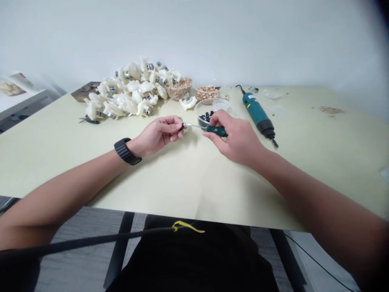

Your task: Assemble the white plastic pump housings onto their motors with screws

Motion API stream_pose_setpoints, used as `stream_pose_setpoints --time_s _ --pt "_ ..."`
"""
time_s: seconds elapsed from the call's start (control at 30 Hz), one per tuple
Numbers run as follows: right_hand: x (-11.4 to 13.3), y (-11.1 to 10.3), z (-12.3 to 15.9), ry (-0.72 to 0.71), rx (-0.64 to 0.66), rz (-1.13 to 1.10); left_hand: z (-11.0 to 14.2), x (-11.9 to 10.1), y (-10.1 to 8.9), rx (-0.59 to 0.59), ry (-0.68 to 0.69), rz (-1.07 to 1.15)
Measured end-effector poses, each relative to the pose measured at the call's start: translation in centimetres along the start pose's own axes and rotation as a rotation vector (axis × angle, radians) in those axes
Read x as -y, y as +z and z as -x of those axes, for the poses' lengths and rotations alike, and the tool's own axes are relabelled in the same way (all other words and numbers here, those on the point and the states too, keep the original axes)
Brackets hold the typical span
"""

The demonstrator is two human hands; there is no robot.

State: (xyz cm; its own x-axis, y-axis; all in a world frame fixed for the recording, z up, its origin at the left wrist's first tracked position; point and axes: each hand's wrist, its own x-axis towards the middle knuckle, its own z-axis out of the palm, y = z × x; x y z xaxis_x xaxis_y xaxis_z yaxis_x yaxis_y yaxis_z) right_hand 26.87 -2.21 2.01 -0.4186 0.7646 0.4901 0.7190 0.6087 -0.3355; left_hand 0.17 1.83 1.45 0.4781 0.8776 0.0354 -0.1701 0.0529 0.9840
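Note:
My right hand is closed around the dark green handle of a screwdriver. Its thin metal shaft points left and its tip meets a small black part. That part is pinched between the thumb and fingers of my left hand, which wears a black watch; the fingers hide much of it. Right behind my hands stands a round clear tub with small black pieces in it. A single cream plastic piece lies just left of that tub.
A large heap of cream plastic parts with metal pieces covers the back left. Black-handled pliers lie beside it. Two tubs of small brownish pieces, one left of the other, stand behind. A teal power tool rests at right.

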Motion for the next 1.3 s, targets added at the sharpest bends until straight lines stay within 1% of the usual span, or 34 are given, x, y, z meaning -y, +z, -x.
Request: stream_pose_setpoints --time_s 0.13,0.3,0.53,0.97,1.3 --pt "0.1 -0.15 0.02 -0.026 0.002 0.035 0.05 -0.03 0.05 -0.008 -0.008 -0.008" --pt "0.23 -0.22 -0.05 0.004 0.033 0.064 0.08 0.03 -0.02 -0.013 -0.005 -0.02" --pt "0.3 -0.27 -0.06 0.003 0.039 0.079 0.04 0.02 -0.05 -0.003 -0.011 -0.003" --pt "0.42 -0.24 -0.01 0.024 0.05 0.073 -0.08 0.1 -0.15 -0.004 -0.005 -0.012" --pt "0.28 -0.08 0.0 0.017 0.039 0.069 0.02 -0.09 0.11 -0.018 -0.022 -0.028"
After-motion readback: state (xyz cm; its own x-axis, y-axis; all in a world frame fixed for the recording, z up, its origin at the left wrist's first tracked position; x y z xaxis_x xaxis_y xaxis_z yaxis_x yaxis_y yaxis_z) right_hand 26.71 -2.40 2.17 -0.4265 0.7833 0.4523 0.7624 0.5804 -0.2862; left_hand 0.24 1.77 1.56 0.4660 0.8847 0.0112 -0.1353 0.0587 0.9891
